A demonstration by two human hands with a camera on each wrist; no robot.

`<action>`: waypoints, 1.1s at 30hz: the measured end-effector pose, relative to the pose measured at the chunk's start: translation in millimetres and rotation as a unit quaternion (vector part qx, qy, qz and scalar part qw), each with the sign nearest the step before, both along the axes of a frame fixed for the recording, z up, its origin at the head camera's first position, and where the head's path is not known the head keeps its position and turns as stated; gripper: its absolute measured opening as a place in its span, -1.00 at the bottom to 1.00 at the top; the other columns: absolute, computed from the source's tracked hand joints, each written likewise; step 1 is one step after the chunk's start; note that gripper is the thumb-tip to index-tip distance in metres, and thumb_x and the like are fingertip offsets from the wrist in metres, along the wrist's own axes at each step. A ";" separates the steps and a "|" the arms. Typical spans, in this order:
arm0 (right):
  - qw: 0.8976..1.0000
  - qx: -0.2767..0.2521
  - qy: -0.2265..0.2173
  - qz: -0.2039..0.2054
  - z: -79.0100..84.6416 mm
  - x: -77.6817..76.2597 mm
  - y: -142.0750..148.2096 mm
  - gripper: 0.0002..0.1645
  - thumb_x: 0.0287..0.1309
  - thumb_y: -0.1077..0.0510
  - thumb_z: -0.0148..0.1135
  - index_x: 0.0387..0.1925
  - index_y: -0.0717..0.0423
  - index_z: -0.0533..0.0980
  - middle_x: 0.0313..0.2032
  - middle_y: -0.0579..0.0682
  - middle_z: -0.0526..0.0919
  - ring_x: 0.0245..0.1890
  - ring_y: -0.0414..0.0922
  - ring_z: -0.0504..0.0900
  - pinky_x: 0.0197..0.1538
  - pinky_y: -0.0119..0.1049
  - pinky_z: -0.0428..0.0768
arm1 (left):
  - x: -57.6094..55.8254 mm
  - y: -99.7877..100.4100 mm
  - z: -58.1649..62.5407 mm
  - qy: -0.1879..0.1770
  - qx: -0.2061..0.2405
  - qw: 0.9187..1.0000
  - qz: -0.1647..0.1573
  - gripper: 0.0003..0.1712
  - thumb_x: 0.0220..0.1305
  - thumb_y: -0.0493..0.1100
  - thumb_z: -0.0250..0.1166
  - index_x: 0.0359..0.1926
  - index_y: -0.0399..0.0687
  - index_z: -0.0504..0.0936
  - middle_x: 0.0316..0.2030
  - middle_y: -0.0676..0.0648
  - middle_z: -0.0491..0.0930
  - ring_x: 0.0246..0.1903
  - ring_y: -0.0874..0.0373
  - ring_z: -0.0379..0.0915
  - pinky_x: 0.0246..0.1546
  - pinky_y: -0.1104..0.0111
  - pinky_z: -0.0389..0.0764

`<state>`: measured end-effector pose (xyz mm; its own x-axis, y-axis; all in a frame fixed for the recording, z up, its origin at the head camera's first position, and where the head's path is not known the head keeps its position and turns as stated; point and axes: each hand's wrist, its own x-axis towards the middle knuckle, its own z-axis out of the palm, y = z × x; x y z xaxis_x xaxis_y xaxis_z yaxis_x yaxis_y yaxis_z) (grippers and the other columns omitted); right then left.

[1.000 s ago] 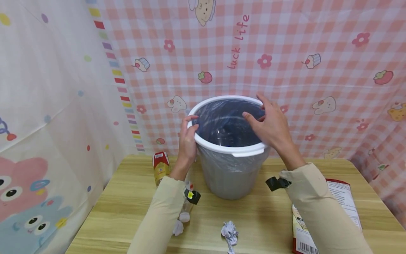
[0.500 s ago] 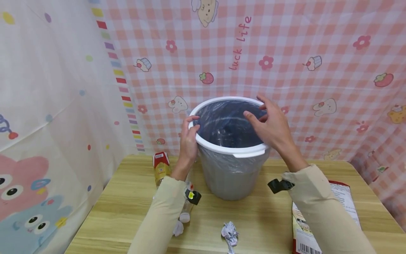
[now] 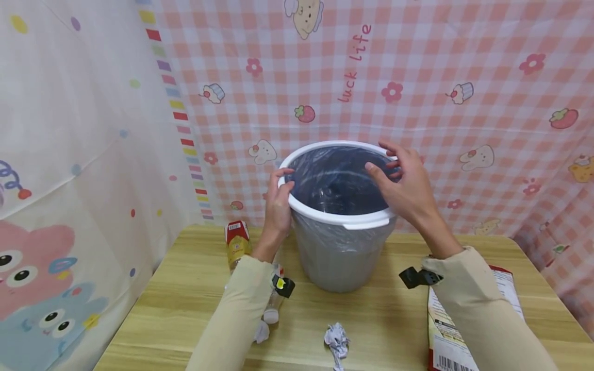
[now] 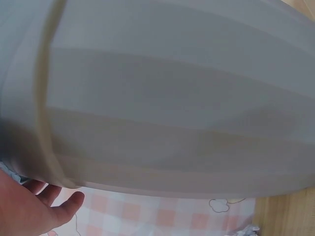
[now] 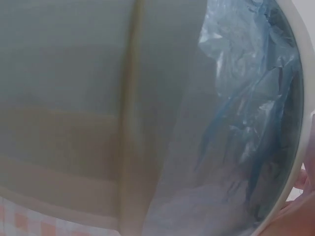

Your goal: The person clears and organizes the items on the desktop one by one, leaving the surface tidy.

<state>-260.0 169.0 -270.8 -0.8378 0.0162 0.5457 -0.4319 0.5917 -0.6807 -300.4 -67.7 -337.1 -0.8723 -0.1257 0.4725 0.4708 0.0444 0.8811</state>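
Note:
A grey trash can [image 3: 341, 268] with a white rim [image 3: 320, 213] stands upright on the table, a thin clear liner bag [image 5: 241, 98] folded over its edge. My left hand [image 3: 277, 206] grips the rim on the left, thumb and fingertips reaching over it. On the right side, my right hand [image 3: 406, 188] lies at the rim with thumb and fingers spread apart over the opening, nothing pinched between them. In the left wrist view the can's wall fills most of the picture, with my left fingers [image 4: 54, 206] low beside it. The right wrist view mostly hides my right hand behind the rim.
Left of the can are a red and yellow carton [image 3: 237, 241], a small clear bottle [image 3: 271, 312] partly under my sleeve, and a white crumpled piece [image 3: 262, 332]. Crumpled paper [image 3: 336, 341] lies in front. A printed packet [image 3: 447, 335] lies under my right forearm. A checked curtain [image 3: 417, 62] hangs behind.
My right hand has shifted slightly to the right along the rim, its thumb drawing back from the opening's middle. My left hand keeps its hold, and the can stays in place.

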 end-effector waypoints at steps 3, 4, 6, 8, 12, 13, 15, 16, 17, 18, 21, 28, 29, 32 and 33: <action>1.000 0.000 0.005 0.001 -0.8 0.8 1.2 -0.31 0.29 -0.05 0.24 0.37 0.09 0.36 0.10 0.27 0.41 0.00 0.13 0.48 0.05 0.09 0.49 | -0.3 -0.5 0.0 -0.001 0.001 1.000 -0.003 -0.61 0.34 -0.21 -0.08 0.12 -0.27 0.41 0.27 -0.22 0.37 0.29 -0.02 0.24 0.33 0.14 0.22; 1.000 -0.001 0.006 0.001 -1.1 1.2 1.7 -0.32 0.29 -0.05 0.24 0.36 0.09 0.36 0.11 0.27 0.41 0.01 0.12 0.47 0.05 0.10 0.49 | -0.6 -0.7 -0.1 -0.001 0.003 1.000 -0.007 -0.61 0.35 -0.21 -0.08 0.12 -0.27 0.40 0.27 -0.23 0.36 0.29 -0.03 0.25 0.34 0.14 0.23; 1.000 -0.003 0.007 0.004 -2.0 2.1 3.1 -0.34 0.30 -0.04 0.24 0.36 0.10 0.37 0.13 0.27 0.40 0.02 0.12 0.46 0.07 0.09 0.48 | -0.6 -1.3 -0.4 -0.003 0.003 1.000 -0.009 -0.61 0.36 -0.21 -0.09 0.13 -0.26 0.40 0.29 -0.22 0.34 0.30 -0.02 0.24 0.34 0.13 0.23; 1.000 -0.006 0.005 0.006 -2.8 4.0 4.8 -0.34 0.30 -0.03 0.23 0.36 0.10 0.36 0.15 0.28 0.39 0.04 0.14 0.44 0.09 0.10 0.46 | -0.5 -2.0 -0.8 -0.004 0.002 1.000 -0.012 -0.61 0.37 -0.21 -0.10 0.14 -0.25 0.39 0.30 -0.22 0.33 0.31 -0.02 0.23 0.35 0.12 0.23; 1.000 -0.004 0.002 0.004 -4.1 8.9 8.3 -0.32 0.31 -0.02 0.22 0.38 0.12 0.33 0.18 0.28 0.38 0.07 0.17 0.42 0.09 0.11 0.44 | -0.8 -3.3 -1.8 -0.005 0.000 1.000 -0.014 -0.61 0.37 -0.20 -0.11 0.14 -0.24 0.39 0.31 -0.21 0.32 0.32 -0.01 0.22 0.36 0.10 0.22; 1.000 -0.004 0.000 0.002 -4.4 10.2 9.4 -0.31 0.31 -0.02 0.22 0.38 0.13 0.33 0.18 0.28 0.37 0.07 0.18 0.42 0.09 0.11 0.43 | -1.1 -3.6 -2.2 -0.005 0.000 1.000 -0.013 -0.61 0.37 -0.20 -0.11 0.14 -0.23 0.39 0.30 -0.20 0.32 0.32 0.00 0.22 0.37 0.10 0.21; 1.000 -0.005 -0.001 -0.001 -4.6 12.5 11.4 -0.31 0.31 -0.03 0.22 0.39 0.13 0.32 0.18 0.27 0.37 0.06 0.18 0.42 0.07 0.09 0.43 | -1.5 -4.0 -2.5 -0.004 -0.001 1.000 -0.011 -0.62 0.37 -0.20 -0.10 0.13 -0.23 0.39 0.30 -0.20 0.33 0.33 0.01 0.21 0.38 0.10 0.16; 1.000 -0.007 0.000 -0.001 -4.7 13.5 12.5 -0.31 0.31 -0.02 0.22 0.38 0.13 0.32 0.17 0.27 0.38 0.06 0.18 0.42 0.07 0.07 0.42 | -1.7 -4.0 -2.6 -0.004 -0.002 1.000 -0.009 -0.62 0.37 -0.19 -0.10 0.13 -0.22 0.40 0.30 -0.20 0.33 0.33 0.01 0.21 0.39 0.10 0.16; 1.000 -0.009 0.003 -0.002 -5.1 14.0 13.7 -0.31 0.31 -0.02 0.22 0.38 0.13 0.33 0.17 0.27 0.38 0.06 0.17 0.42 0.06 0.03 0.42 | -1.9 -4.1 -2.5 -0.003 -0.002 1.000 -0.009 -0.61 0.36 -0.19 -0.10 0.13 -0.22 0.39 0.30 -0.19 0.33 0.33 0.01 0.21 0.39 0.10 0.16; 1.000 -0.010 0.004 -0.005 -5.2 15.4 14.8 -0.32 0.31 -0.02 0.23 0.38 0.12 0.33 0.17 0.26 0.38 0.05 0.15 0.42 0.06 -0.02 0.42 | -1.8 -4.0 -2.5 -0.003 -0.003 1.000 -0.009 -0.61 0.36 -0.19 -0.10 0.13 -0.22 0.39 0.30 -0.19 0.33 0.33 0.01 0.21 0.39 0.10 0.16; 1.000 -0.020 0.016 -0.010 -6.2 18.3 18.7 -0.34 0.29 0.01 0.25 0.36 0.12 0.36 0.14 0.23 0.40 0.03 0.08 0.43 0.05 -0.18 0.41 | -1.2 -3.5 -2.2 -0.002 -0.005 1.000 -0.011 -0.61 0.36 -0.19 -0.10 0.13 -0.23 0.39 0.29 -0.21 0.33 0.32 -0.01 0.22 0.37 0.10 0.21; 0.999 -0.045 0.010 -0.015 -9.9 29.6 32.1 -0.34 0.29 0.01 0.25 0.37 0.05 0.35 0.13 0.07 0.37 0.03 -0.05 0.44 0.03 -0.46 0.44 | -1.3 -1.4 -1.7 0.003 -0.001 1.000 -0.009 -0.60 0.35 -0.21 -0.08 0.14 -0.27 0.40 0.28 -0.22 0.36 0.32 -0.03 0.22 0.40 0.11 0.10; 0.999 -0.048 0.008 -0.015 -10.5 31.4 34.2 -0.34 0.30 0.01 0.25 0.38 0.03 0.34 0.14 0.07 0.37 0.03 -0.08 0.45 0.03 -0.47 0.43 | -1.3 -1.3 -1.6 0.002 -0.001 1.000 -0.010 -0.59 0.36 -0.22 -0.08 0.15 -0.28 0.40 0.29 -0.23 0.36 0.33 -0.03 0.22 0.42 0.10 0.05; 0.998 -0.055 0.005 -0.015 -12.9 36.4 40.5 -0.36 0.31 0.02 0.24 0.38 -0.02 0.34 0.19 0.05 0.36 0.04 -0.17 0.42 0.02 -0.48 0.41 | -1.6 -1.1 -1.6 0.002 0.002 1.000 -0.011 -0.59 0.36 -0.22 -0.08 0.17 -0.28 0.39 0.30 -0.23 0.35 0.35 -0.05 0.19 0.45 0.05 -0.12; 0.998 -0.055 0.006 -0.015 -13.9 38.0 42.5 -0.36 0.31 0.02 0.24 0.38 -0.04 0.35 0.21 0.05 0.35 0.04 -0.19 0.41 0.02 -0.49 0.40 | -1.5 -1.0 -1.5 0.002 0.001 1.000 -0.010 -0.59 0.36 -0.22 -0.08 0.17 -0.28 0.39 0.30 -0.23 0.35 0.35 -0.05 0.19 0.45 0.04 -0.20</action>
<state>-222.0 211.5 -284.7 -0.8298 0.1021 0.5486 -0.4232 0.5257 -0.7379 -301.8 -68.7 -338.5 -0.8725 -0.1089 0.4763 0.4758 0.0326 0.8790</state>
